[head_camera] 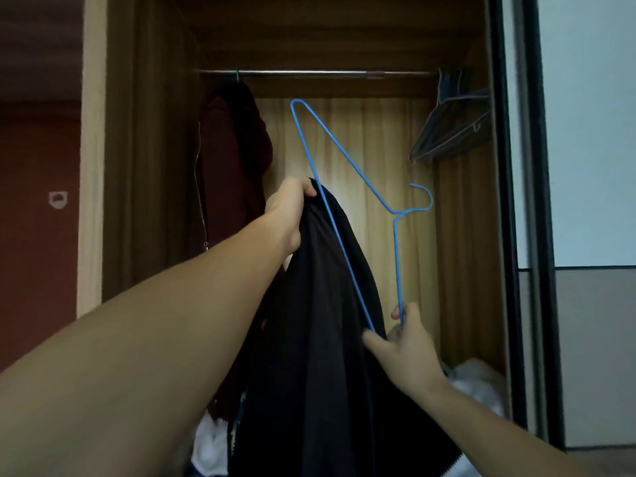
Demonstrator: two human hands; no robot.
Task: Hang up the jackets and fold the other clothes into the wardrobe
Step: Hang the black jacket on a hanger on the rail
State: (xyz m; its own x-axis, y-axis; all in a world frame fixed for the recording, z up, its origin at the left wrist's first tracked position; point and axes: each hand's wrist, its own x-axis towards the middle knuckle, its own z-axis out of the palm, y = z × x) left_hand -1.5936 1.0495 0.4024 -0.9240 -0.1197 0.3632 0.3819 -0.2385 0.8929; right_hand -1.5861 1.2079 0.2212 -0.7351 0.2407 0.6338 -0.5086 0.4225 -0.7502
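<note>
Left hand (292,215) gripping black jacket's (320,339) top edge before wardrobe (144,149), right hand (406,342) pinching tilted blue hanger's (347,256) corner, bare rail (327,73) stretch between maroon jacket (234,160) and bunched hangers (451,129)

The picture is dim and soft, with a warm yellowish cast. The brightest patch lies on the back of the wardrobe (364,146); against it the black jacket (320,321) loses nearly all detail, while the blue hanger (398,270) reads clearly. The near forearm (137,339) looks stretched and blurred.
</note>
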